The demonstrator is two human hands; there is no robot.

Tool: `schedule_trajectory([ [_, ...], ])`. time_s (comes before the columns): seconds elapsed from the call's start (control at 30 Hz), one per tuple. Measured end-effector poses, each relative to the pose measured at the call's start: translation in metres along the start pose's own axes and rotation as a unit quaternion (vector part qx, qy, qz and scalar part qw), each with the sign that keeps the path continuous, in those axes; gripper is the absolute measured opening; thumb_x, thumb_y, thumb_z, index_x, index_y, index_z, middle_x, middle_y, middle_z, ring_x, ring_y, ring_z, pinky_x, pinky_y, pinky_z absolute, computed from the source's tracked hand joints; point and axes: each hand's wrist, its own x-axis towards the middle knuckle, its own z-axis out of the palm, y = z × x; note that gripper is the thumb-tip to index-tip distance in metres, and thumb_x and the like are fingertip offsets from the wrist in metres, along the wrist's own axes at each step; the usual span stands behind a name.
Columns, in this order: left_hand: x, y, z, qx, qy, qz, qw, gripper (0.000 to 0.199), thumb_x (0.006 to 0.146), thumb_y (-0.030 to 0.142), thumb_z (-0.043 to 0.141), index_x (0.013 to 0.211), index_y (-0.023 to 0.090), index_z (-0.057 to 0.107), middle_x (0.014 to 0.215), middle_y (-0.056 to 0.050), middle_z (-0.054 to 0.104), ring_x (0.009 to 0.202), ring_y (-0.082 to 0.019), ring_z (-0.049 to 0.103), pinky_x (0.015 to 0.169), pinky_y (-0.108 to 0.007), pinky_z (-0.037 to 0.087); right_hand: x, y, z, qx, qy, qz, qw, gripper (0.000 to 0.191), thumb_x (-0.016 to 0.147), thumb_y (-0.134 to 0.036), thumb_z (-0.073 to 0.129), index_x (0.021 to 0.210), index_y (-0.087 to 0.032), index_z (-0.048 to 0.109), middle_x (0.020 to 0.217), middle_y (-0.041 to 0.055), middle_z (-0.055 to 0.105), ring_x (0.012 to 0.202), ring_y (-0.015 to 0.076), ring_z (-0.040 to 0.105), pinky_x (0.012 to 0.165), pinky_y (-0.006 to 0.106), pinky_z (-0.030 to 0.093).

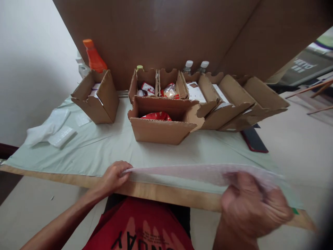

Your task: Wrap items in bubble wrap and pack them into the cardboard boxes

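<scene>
A long strip of translucent plastic wrap (182, 172) stretches between my two hands, above the front edge of the cloth-covered table. My left hand (117, 176) pinches its left end. My right hand (253, 205), raised and somewhat blurred, is closed around the right part of the strip. Just beyond the strip stands a cardboard box (158, 131) with a red packet (158, 116) inside. Behind it are more cardboard boxes holding small packages.
A separate cardboard box (108, 100) and an orange bottle (95, 57) stand at the back left. Folded plastic pieces (61, 136) lie at the left on the pale green cloth (104, 152). A dark flat object (254, 140) rests at the right.
</scene>
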Motion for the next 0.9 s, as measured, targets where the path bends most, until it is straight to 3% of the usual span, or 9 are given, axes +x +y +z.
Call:
schedule_trajectory([
  [0.13, -0.001, -0.007, -0.04, -0.07, 0.025, -0.045, 0.996, 0.023, 0.091, 0.039, 0.056, 0.09, 0.023, 0.073, 0.087, -0.006, 0.078, 0.081, -0.023, 0.071, 0.072, -0.033, 0.054, 0.023, 0.005, -0.005, 0.01, 0.014, 0.026, 1.0, 0.019, 0.065, -0.029, 0.079, 0.073, -0.024, 0.062, 0.08, -0.0001, 0.06, 0.079, 0.02, 0.063, 0.083, 0.042, 0.06],
  [0.27, 0.006, -0.005, -0.06, -0.213, 0.041, -0.083, 0.973, 0.025, 0.088, 0.046, 0.065, 0.09, 0.023, 0.075, 0.095, -0.008, 0.08, 0.093, -0.025, 0.074, 0.08, -0.035, 0.057, 0.02, 0.037, -0.014, -0.002, -0.048, 0.112, 0.993, 0.023, 0.061, -0.032, 0.082, 0.075, -0.021, 0.068, 0.077, -0.001, 0.064, 0.071, 0.0155, 0.059, 0.078, 0.035, 0.056],
  [0.33, 0.012, -0.002, -0.051, -0.221, 0.025, -0.081, 0.972, 0.033, 0.087, 0.048, 0.066, 0.107, 0.024, 0.075, 0.117, -0.01, 0.078, 0.107, -0.028, 0.072, 0.085, -0.038, 0.058, 0.012, 0.055, -0.018, -0.037, -0.081, 0.128, 0.988, 0.026, 0.064, -0.036, 0.081, 0.08, -0.019, 0.071, 0.078, 0.0012, 0.068, 0.071, 0.0168, 0.061, 0.072, 0.034, 0.055],
  [0.4, 0.02, 0.002, -0.032, -0.155, -0.008, -0.063, 0.986, 0.045, 0.087, 0.049, 0.064, 0.126, 0.025, 0.069, 0.133, -0.011, 0.071, 0.117, -0.03, 0.069, 0.089, -0.04, 0.058, 0.005, 0.07, -0.023, -0.069, -0.091, 0.126, 0.985, 0.029, 0.067, -0.038, 0.081, 0.085, -0.017, 0.074, 0.079, 0.0032, 0.071, 0.072, 0.0177, 0.063, 0.07, 0.034, 0.055],
  [0.53, 0.032, 0.012, 0.008, 0.087, -0.012, -0.021, 0.996, 0.052, 0.086, 0.041, 0.063, 0.132, 0.018, 0.064, 0.126, -0.017, 0.069, 0.12, -0.035, 0.063, 0.102, -0.051, 0.051, 0.005, 0.085, -0.038, -0.117, -0.093, 0.135, 0.98, 0.035, 0.068, -0.04, 0.081, 0.092, -0.015, 0.077, 0.085, 0.0049, 0.075, 0.075, 0.0179, 0.067, 0.074, 0.035, 0.058],
  [0.63, 0.033, 0.015, 0.02, 0.131, -0.006, -0.033, 0.991, 0.052, 0.086, 0.039, 0.062, 0.132, 0.014, 0.063, 0.114, -0.019, 0.069, 0.111, -0.038, 0.063, 0.099, -0.056, 0.048, 0.012, 0.089, -0.051, -0.17, -0.12, 0.137, 0.969, 0.04, 0.069, -0.044, 0.081, 0.096, -0.014, 0.078, 0.087, 0.0074, 0.076, 0.075, 0.0188, 0.068, 0.073, 0.036, 0.058],
  [0.73, 0.029, 0.014, 0.021, 0.136, -0.028, -0.036, 0.99, 0.037, 0.085, 0.038, 0.064, 0.116, 0.018, 0.069, 0.095, -0.012, 0.071, 0.09, -0.032, 0.067, 0.086, -0.048, 0.052, 0.016, 0.094, -0.062, -0.203, -0.16, 0.137, 0.956, 0.041, 0.071, -0.047, 0.079, 0.094, -0.014, 0.078, 0.084, 0.0084, 0.076, 0.073, 0.0195, 0.068, 0.072, 0.036, 0.058],
  [0.83, 0.024, 0.015, 0.021, 0.12, -0.054, -0.027, 0.991, 0.009, 0.079, 0.03, 0.066, 0.082, 0.022, 0.067, 0.077, -0.006, 0.067, 0.078, -0.026, 0.065, 0.078, -0.039, 0.051, 0.015, 0.102, -0.07, -0.229, -0.198, 0.13, 0.944, 0.04, 0.072, -0.05, 0.076, 0.092, -0.015, 0.077, 0.082, 0.0083, 0.077, 0.071, 0.0198, 0.068, 0.072, 0.037, 0.057],
  [0.9, 0.022, 0.017, 0.018, 0.099, -0.063, -0.02, 0.993, 0.01, 0.078, 0.027, 0.064, 0.071, 0.022, 0.06, 0.072, -0.003, 0.066, 0.075, -0.022, 0.064, 0.073, -0.034, 0.05, 0.014, 0.103, -0.073, -0.246, -0.211, 0.118, 0.939, 0.04, 0.073, -0.052, 0.074, 0.09, -0.015, 0.078, 0.083, 0.0082, 0.077, 0.071, 0.0202, 0.068, 0.073, 0.037, 0.057],
])
